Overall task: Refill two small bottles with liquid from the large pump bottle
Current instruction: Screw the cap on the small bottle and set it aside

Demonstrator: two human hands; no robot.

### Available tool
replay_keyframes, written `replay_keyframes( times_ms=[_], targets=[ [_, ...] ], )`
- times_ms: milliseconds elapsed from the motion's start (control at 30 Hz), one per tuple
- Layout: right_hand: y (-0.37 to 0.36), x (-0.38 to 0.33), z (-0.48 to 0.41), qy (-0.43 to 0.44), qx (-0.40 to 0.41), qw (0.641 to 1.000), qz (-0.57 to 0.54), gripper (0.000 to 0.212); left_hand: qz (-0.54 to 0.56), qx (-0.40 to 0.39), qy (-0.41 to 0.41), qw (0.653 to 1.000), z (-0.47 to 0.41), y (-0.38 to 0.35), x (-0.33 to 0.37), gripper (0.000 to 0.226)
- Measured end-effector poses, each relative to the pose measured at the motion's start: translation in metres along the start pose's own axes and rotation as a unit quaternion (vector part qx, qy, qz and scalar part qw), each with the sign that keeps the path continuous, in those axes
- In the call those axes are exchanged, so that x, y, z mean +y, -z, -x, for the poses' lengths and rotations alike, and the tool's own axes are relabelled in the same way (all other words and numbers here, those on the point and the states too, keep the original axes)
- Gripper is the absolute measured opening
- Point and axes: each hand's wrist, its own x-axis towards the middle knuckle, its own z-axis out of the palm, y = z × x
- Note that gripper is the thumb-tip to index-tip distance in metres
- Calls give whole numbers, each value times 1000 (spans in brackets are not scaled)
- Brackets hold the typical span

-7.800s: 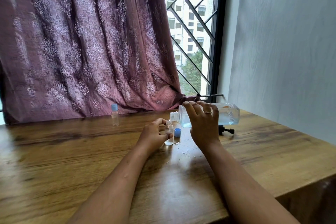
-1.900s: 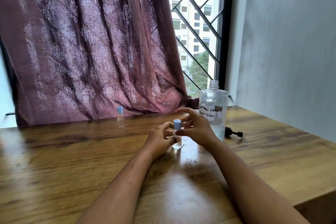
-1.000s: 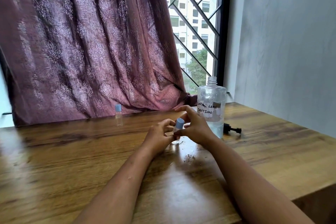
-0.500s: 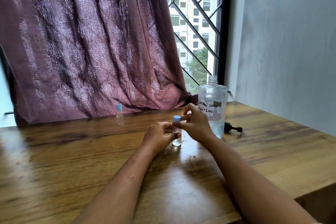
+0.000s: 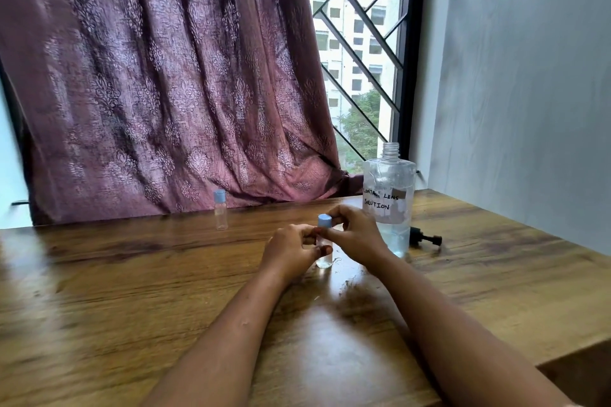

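A small clear bottle [image 5: 324, 259] stands upright on the wooden table [image 5: 132, 291], with a blue cap [image 5: 324, 220] on top. My left hand [image 5: 291, 251] grips its body. My right hand [image 5: 355, 235] pinches the blue cap from the right. Behind my right hand stands the large clear bottle [image 5: 390, 195], upright, neck open, a handwritten label on it and liquid in its lower part. Its black pump head [image 5: 425, 238] lies on the table to its right. A second small capped bottle [image 5: 220, 210] stands at the back, near the curtain.
A maroon patterned curtain [image 5: 158, 76] hangs behind the table. A barred window [image 5: 360, 59] and a grey wall [image 5: 529, 76] are to the right. The table's right front edge [image 5: 562, 360] drops off. Small wet spots lie on the wood near the held bottle.
The large bottle, tipped over the small one at first, now stands upright. The blue cap has gone onto the small bottle, which was tilted a second ago and is upright now.
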Motion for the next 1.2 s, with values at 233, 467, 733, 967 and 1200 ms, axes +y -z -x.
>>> replay_keyframes(
  times_ms=[233,467,733,967,1200],
  targets=[
    [-10,7,6,-67,-53,996,-18,34,-16,19,22,999,3,2,2,44],
    [-22,20,-20,-119,-50,990,49,48,-11,6,77,997,-7,19,-22,41],
    [-53,32,-77,-143,-25,981,127,54,-9,175,186,967,-19,48,-63,24],
    [-78,46,-105,-160,-24,980,113,54,32,271,225,935,-27,50,-83,16],
    [-80,40,-102,-159,33,983,84,104,53,359,260,895,-20,57,-81,27]
  ],
)
